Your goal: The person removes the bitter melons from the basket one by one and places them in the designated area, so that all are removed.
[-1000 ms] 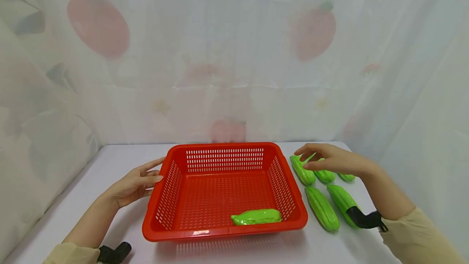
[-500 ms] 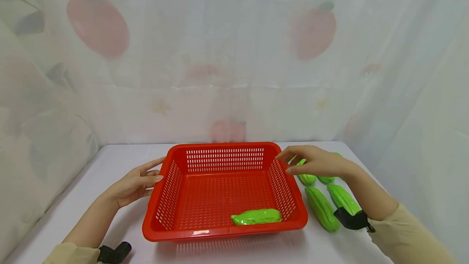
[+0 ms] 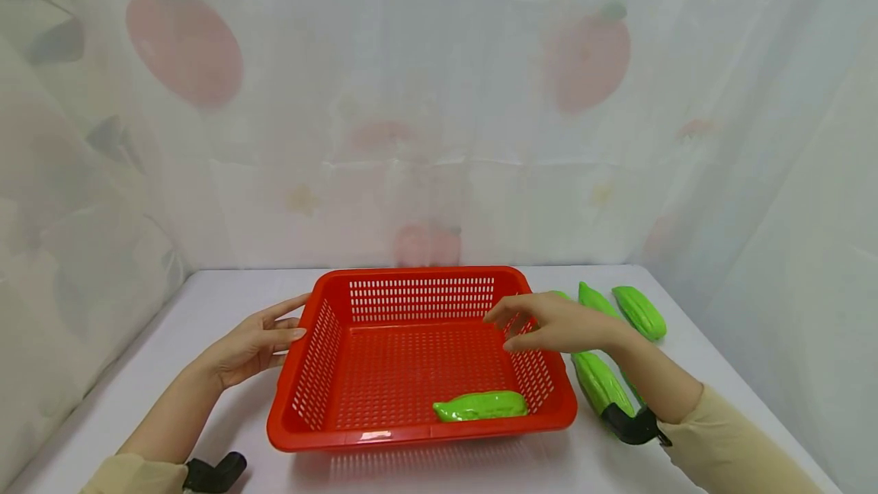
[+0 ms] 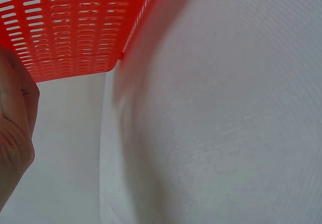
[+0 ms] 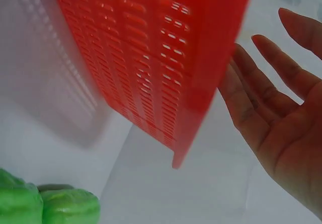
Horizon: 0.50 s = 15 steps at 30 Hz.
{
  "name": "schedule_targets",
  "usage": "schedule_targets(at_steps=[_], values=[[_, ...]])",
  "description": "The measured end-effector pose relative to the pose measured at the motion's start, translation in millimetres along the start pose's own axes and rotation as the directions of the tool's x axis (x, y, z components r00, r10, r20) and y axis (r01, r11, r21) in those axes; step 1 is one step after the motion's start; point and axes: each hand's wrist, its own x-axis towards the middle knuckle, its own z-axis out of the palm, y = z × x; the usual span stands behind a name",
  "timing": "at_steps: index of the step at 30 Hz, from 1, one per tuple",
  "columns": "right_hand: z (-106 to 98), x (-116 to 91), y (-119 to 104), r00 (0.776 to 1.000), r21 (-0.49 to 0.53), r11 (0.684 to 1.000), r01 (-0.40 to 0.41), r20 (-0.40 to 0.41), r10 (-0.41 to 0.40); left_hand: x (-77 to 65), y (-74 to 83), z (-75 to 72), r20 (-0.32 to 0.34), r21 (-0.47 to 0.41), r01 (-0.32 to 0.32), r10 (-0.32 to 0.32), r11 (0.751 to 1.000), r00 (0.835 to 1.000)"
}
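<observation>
A red plastic basket (image 3: pixel 420 271) with slotted walls stands in the middle of the table. Inside, along its front wall, lies one glossy green ridged gourd (image 3: pixel 482 405). My left hand (image 3: pixel 250 345) grips the left rim, its thumb at the edge; in the left wrist view its fingers meet the outer wall, tips hidden. Over the basket's right side hovers my right hand (image 3: pixel 565 322), fingers loosely spread with nothing between them. The right wrist view shows that palm (image 5: pixel 297 133) beside the red rim (image 5: pixel 214 78).
Several more green gourds (image 3: pixel 641 312) lie on the white table (image 3: pixel 693 357) to the right of the basket, some partly behind my right arm. Pale curtains (image 3: pixel 439 97) with faded fruit prints enclose the back and sides. Each wrist carries a black mount (image 3: pixel 214 473).
My right hand has moved left and slightly down, from above the gourds to over the basket's right side. My left hand, the basket and the gourd inside it stay put.
</observation>
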Motion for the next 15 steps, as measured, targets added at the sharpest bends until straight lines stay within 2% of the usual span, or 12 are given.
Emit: schedule_targets(at_steps=[9, 15], values=[[20, 16, -1, 1.000, 0.060, 0.998, 0.012, 0.027, -0.013, -1.7, 1.9, 1.1, 0.022, -0.005, -0.025, 0.026, 1.000, 0.999], [35, 26, 0, 0.997, 0.112, 0.993, 0.026, 0.065, -0.033, -0.7, 1.5, 1.6, 0.002, 0.001, -0.005, 0.005, 1.000, 1.000]])
